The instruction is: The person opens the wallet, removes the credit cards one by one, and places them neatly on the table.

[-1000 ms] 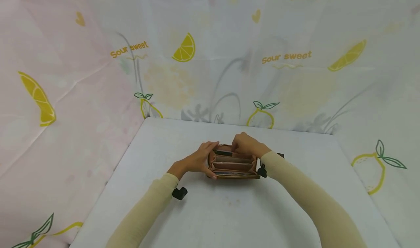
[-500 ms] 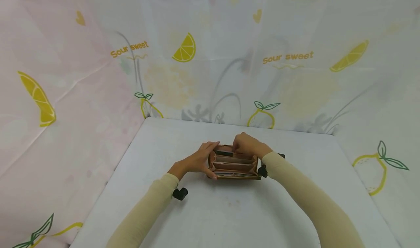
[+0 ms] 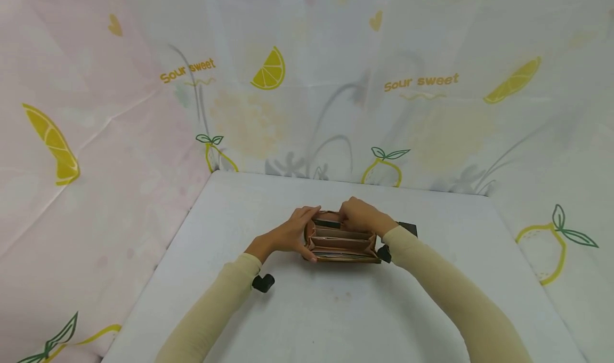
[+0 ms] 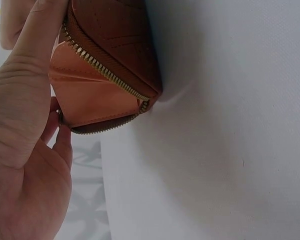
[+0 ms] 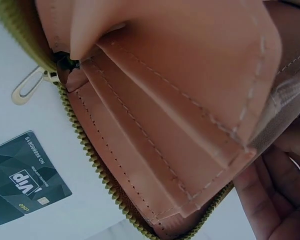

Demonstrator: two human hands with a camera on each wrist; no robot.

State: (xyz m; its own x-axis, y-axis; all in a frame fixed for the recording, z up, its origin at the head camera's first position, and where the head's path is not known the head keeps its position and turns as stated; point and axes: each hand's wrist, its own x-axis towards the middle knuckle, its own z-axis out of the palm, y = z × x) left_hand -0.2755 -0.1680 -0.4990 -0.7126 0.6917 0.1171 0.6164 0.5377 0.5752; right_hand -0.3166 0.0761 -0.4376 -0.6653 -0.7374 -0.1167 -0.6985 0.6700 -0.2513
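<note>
A white tabletop (image 3: 316,309) carries an unzipped brown wallet (image 3: 341,243) and a dark card (image 5: 25,175).

"Vip", "LOGO" on card (image 5: 10,172), "Sour sweet" on backdrop (image 3: 331,48)

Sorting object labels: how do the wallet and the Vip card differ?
The wallet is brown; the Vip card is dark green-grey. The wallet is bulky, its zip open; the card is thin and flat on the table. The left hand grips the wallet; no hand holds the card.
</note>
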